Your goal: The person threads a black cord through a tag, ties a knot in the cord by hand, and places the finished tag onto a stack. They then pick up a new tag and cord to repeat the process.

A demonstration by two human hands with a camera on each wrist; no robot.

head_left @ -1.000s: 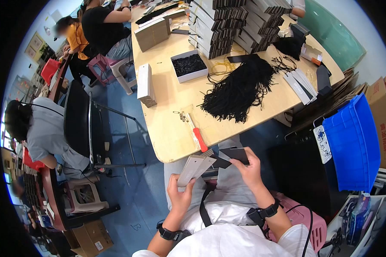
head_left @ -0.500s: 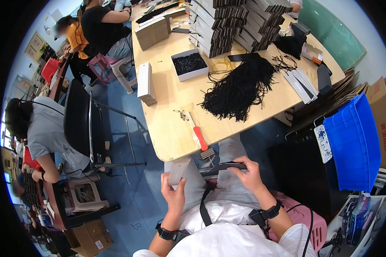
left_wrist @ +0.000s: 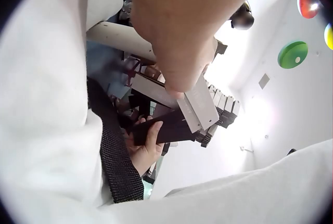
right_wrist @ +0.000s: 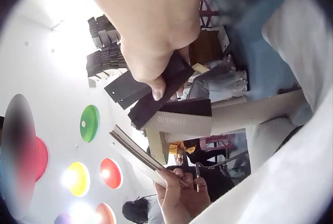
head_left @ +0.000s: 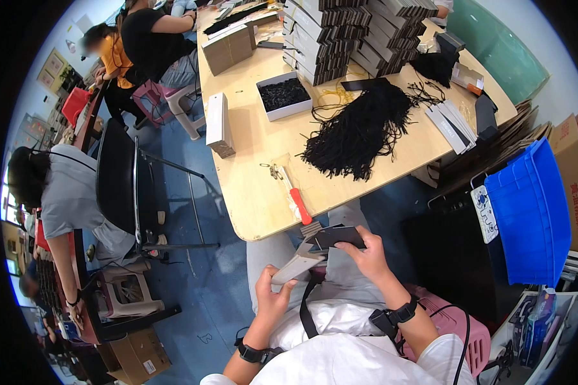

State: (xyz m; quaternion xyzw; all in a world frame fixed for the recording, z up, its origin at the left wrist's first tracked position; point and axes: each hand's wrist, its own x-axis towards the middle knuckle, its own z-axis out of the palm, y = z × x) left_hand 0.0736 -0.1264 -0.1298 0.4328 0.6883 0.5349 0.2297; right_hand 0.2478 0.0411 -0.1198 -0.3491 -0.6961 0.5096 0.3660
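Over the lap, my left hand (head_left: 274,296) grips a few light grey cards (head_left: 297,264), thumb on top. My right hand (head_left: 371,258) pinches black cards (head_left: 338,237) between thumb and fingers. The black cards lie close to the far end of the grey ones and overlap them in the head view. In the left wrist view the grey cards (left_wrist: 200,104) show small punched holes near one end. The right wrist view shows the black cards (right_wrist: 161,88) fanned apart, with a grey card printed with raised letters (right_wrist: 182,123) beside them.
The wooden table (head_left: 257,212) ahead bears a red-handled tool (head_left: 299,205), a bundle of black cords (head_left: 359,135), a white box (head_left: 284,96) of small black pieces and tall card stacks (head_left: 327,42). A blue crate (head_left: 530,215) stands at right; a black chair (head_left: 119,179) at left.
My left hand has tilted the grey cards upright, then back down toward the right hand. The right hand's black cards turned edge-on, then flat again. A seated person at left has reached an arm down.
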